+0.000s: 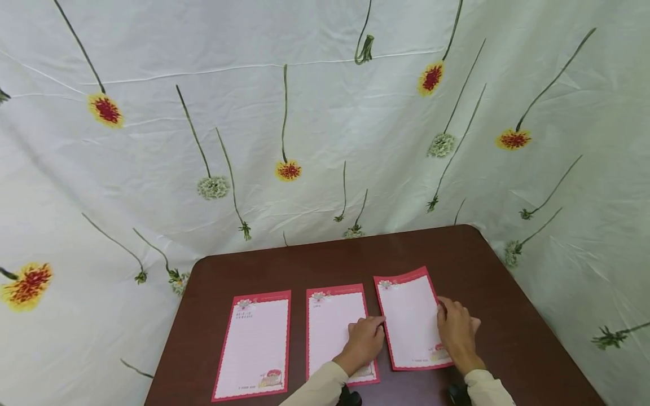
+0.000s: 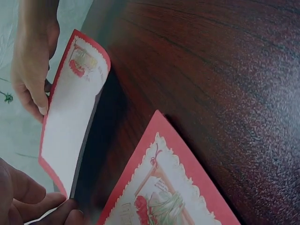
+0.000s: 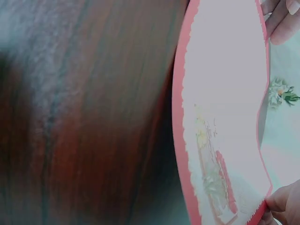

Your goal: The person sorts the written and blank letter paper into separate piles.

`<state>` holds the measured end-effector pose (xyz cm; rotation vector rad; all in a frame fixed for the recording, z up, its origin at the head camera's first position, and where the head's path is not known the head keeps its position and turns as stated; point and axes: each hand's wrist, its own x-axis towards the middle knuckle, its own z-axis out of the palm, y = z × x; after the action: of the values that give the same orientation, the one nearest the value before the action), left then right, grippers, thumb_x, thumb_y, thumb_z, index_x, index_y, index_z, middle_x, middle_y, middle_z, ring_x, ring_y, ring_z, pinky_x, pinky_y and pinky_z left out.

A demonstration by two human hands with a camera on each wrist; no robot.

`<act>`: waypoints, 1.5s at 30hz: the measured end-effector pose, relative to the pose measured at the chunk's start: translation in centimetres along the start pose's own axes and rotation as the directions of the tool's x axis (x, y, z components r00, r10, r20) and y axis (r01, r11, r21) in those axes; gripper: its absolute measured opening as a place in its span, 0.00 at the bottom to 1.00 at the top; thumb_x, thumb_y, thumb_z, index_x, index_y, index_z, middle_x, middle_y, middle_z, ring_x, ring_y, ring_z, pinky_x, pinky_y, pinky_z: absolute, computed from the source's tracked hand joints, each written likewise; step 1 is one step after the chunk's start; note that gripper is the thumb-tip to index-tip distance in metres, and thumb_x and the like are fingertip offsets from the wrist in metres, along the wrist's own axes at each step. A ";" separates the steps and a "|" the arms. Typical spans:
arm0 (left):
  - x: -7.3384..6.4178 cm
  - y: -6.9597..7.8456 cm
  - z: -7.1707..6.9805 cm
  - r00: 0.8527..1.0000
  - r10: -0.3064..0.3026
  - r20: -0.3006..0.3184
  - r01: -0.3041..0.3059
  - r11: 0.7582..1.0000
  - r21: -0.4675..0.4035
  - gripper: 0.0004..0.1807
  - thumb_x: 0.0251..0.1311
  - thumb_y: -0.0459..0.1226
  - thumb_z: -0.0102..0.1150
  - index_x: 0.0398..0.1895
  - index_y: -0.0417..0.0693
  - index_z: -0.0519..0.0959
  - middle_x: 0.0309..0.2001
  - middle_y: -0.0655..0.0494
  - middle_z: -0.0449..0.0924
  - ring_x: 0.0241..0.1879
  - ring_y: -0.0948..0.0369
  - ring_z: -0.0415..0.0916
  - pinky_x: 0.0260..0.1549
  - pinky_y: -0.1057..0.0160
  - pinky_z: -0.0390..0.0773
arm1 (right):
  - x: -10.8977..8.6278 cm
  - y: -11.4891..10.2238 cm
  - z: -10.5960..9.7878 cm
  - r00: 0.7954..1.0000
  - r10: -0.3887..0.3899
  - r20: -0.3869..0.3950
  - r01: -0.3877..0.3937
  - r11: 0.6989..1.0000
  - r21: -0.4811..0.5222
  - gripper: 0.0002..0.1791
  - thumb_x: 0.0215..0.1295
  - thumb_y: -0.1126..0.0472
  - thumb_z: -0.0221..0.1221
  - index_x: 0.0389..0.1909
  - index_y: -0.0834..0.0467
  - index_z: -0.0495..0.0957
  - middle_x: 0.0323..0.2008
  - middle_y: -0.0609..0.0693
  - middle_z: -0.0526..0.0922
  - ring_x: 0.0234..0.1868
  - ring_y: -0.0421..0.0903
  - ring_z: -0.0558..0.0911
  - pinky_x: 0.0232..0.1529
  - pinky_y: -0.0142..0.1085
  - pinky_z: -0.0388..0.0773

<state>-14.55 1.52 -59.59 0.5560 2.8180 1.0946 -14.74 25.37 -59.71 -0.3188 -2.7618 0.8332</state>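
Note:
My left hand (image 1: pixel 364 339) pinches the left edge of the rightmost red-bordered sheet of letter paper (image 1: pixel 408 318). On the opposite edge, my right hand (image 1: pixel 457 327) holds the same sheet with thumb and fingers. The wrist views show this paper bowed between both hands, its near edge raised over a dark shadow. A drawing is printed at its lower right corner. My left hand and forearm overlap the middle sheet (image 1: pixel 330 324), which has a short line of writing near its top and is partly hidden. In the left wrist view, a corner of a printed sheet (image 2: pixel 164 154) lies close below.
Another red-bordered sheet (image 1: pixel 259 349) with two short lines of writing lies at the left of the dark brown table (image 1: pixel 284 270). Behind the table hangs a pale cloth (image 1: pixel 325 124) printed with flowers. The table's far edge runs close to it.

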 end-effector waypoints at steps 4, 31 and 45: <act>0.0 -0.1 0.5 0.999 0.033 -0.012 -0.032 0.998 0.057 0.18 0.73 0.34 0.51 0.59 0.40 0.84 0.54 0.47 0.87 0.54 0.46 0.81 0.47 0.49 0.70 | 0.0 0.4 0.2 1.000 0.006 -0.008 -0.006 1.000 -0.011 0.19 0.76 0.62 0.57 0.62 0.66 0.79 0.48 0.69 0.84 0.52 0.69 0.80 0.47 0.59 0.60; -0.4 0.2 1.0 0.998 0.027 0.054 -0.032 0.994 0.106 0.20 0.76 0.35 0.48 0.64 0.40 0.82 0.57 0.49 0.79 0.58 0.50 0.72 0.51 0.50 0.66 | -0.2 1.7 1.8 0.994 0.090 0.056 -0.090 0.996 0.007 0.24 0.76 0.58 0.58 0.65 0.70 0.75 0.55 0.73 0.78 0.58 0.70 0.76 0.53 0.63 0.59; -0.4 0.3 0.9 0.997 0.054 0.047 -0.061 0.988 0.143 0.19 0.77 0.35 0.49 0.63 0.41 0.82 0.58 0.48 0.78 0.57 0.50 0.72 0.49 0.50 0.66 | -0.5 1.6 2.4 0.999 0.041 0.004 -0.041 0.999 -0.021 0.23 0.76 0.60 0.58 0.64 0.70 0.76 0.55 0.73 0.74 0.57 0.69 0.72 0.52 0.65 0.59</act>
<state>-13.87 2.16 -60.14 0.6681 2.8765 0.8798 -14.69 25.32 -62.65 -0.3796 -2.7784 0.8161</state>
